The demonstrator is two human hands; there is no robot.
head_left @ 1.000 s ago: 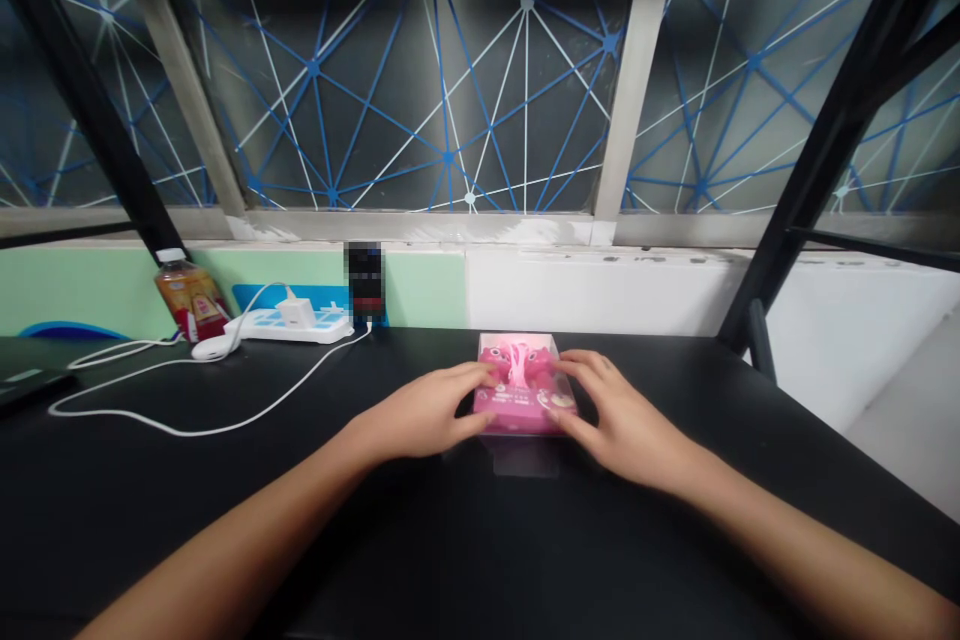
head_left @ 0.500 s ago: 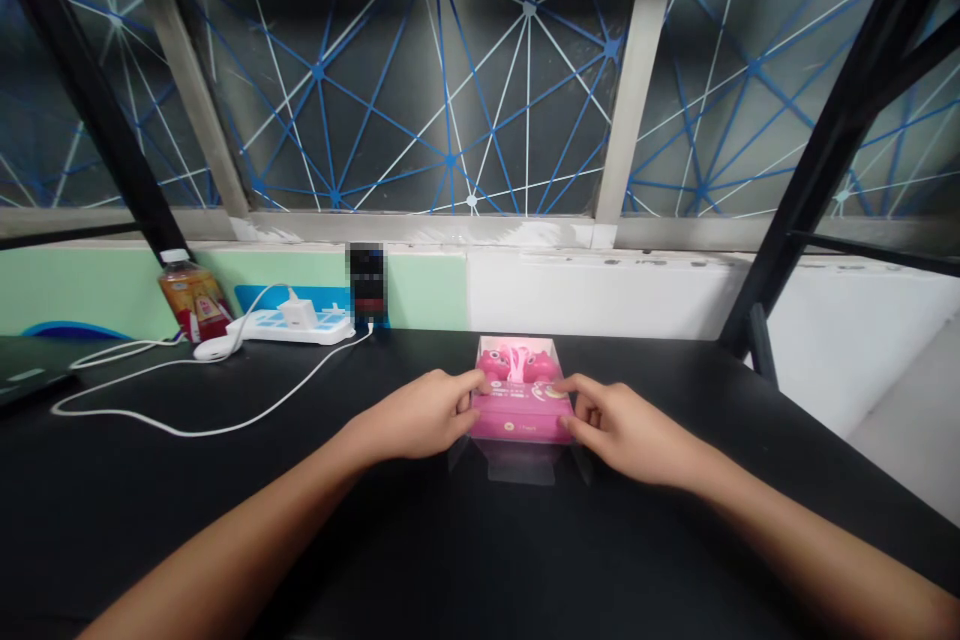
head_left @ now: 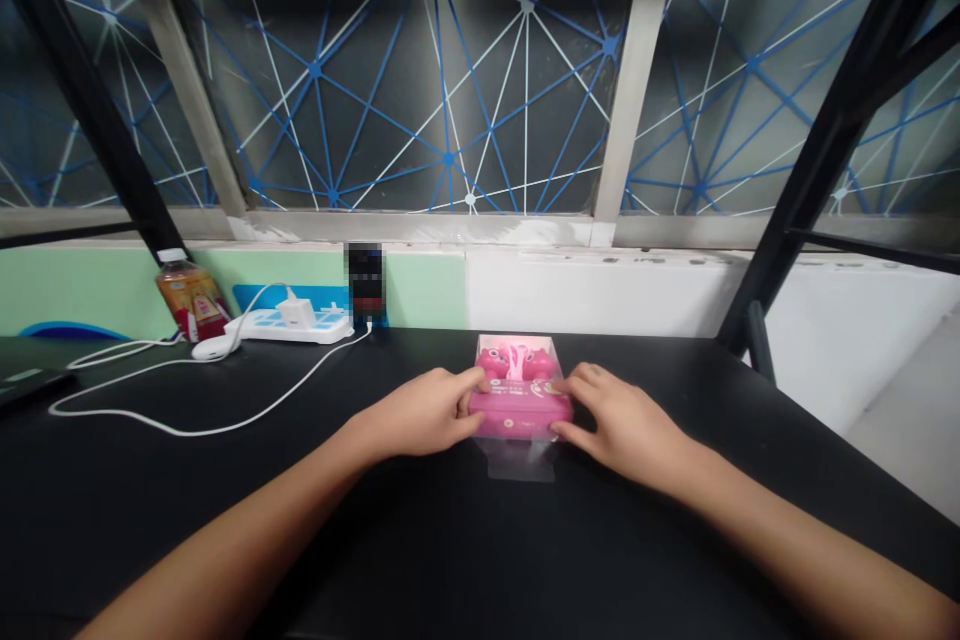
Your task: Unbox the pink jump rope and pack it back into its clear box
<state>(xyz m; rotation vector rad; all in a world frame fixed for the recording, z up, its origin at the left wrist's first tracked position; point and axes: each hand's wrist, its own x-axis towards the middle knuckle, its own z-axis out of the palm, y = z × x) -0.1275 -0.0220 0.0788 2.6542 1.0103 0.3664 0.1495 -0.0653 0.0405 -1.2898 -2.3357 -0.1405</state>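
A pink box point(head_left: 520, 417) with a clear cover lies on the black desk between my hands. Two pink animal-shaped items point(head_left: 538, 364) with a pale pink piece between them show in its far part. From the near side, a transparent plastic flap point(head_left: 522, 461) sticks out over the desk. My left hand point(head_left: 429, 411) grips the left side, index finger on top and thumb at the near left corner. At the right, my right hand point(head_left: 627, 420) holds the other side, with its thumb on the near right corner and a fingertip on top. Its lower fingers are partly hidden.
Back left, a white power strip point(head_left: 262, 327) carries a white charger point(head_left: 295, 311). A white cable point(head_left: 180, 432) loops across the desk point(head_left: 480, 560) to a blurred phone point(head_left: 365, 285). A drink bottle point(head_left: 191, 295) leans by a black frame post. The corner of a dark device point(head_left: 34, 388) shows far left.
My right hand has shifted slightly; its thumb now reaches further left over the near right corner, and its fingers are raised a little. My left hand stays almost in place.
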